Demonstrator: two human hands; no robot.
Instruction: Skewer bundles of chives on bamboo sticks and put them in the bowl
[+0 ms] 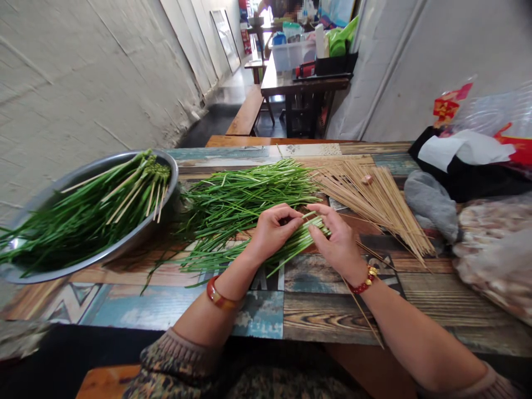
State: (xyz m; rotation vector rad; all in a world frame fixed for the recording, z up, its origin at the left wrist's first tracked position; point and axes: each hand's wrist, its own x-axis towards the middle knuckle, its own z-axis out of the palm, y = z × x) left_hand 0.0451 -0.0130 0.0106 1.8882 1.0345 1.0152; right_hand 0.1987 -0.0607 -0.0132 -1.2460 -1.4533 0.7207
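Note:
My left hand (pixel 276 228) pinches thin garlic chives near their pale ends, thumb against forefinger. Curved around the ends of the same small bunch of garlic chives (pixel 305 239) is my right hand (pixel 338 241), its fingertips and thumb on the stalks. A thin bamboo skewer (pixel 362 311) slants from beneath the right hand toward the table's front edge; whether the hand grips it I cannot tell. Just beyond my hands lies a larger pile of loose garlic chives (pixel 253 191). To the right, many bamboo skewers (pixel 374 199) are fanned out on the table.
At the left stands a metal basin (pixel 177 166) of garlic chives with skewers through their ends. A grey plastic bag (pixel 430 202) and a clear bag of pale pieces (pixel 494 249) lie right on the patterned table (pixel 332 310). Behind is another table (pixel 305 83) with containers.

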